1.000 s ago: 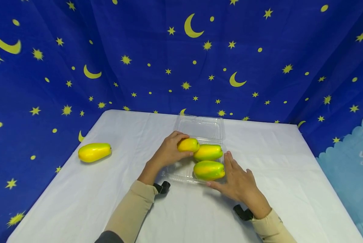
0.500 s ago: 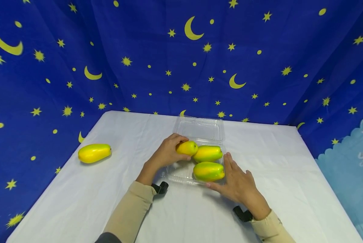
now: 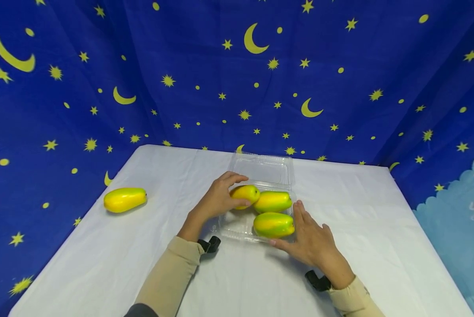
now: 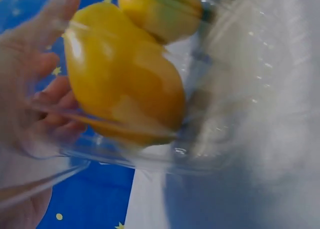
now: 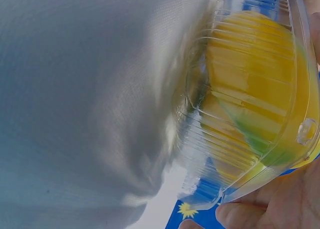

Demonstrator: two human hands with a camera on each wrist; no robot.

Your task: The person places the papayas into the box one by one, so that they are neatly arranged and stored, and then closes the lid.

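Observation:
In the head view, a yellow-green papaya [image 3: 244,194] lies at the left of the back row in a clear plastic clamshell box [image 3: 237,229]. My left hand [image 3: 217,200] holds it, thumb across its near side and fingers along its far side. Through the box wall in the left wrist view, fingertips [image 4: 65,114] show against this papaya. Two more papayas lie in the box: one behind [image 3: 273,201], one in front [image 3: 274,225]. My right hand [image 3: 314,240] rests at the box's right near corner, its fingers straight along the right side and its thumb at the front rim.
The box's hinged lid [image 3: 262,171] lies folded back toward the far edge of the table. Another papaya [image 3: 125,200] lies on the white tablecloth [image 3: 173,176] at the left. A blue curtain [image 3: 205,66] with moons and stars stands behind the table.
The left hand and its papaya have come slightly down and nearer, and the fingers now reach farther past the fruit's far side. The right hand keeps its place at the box.

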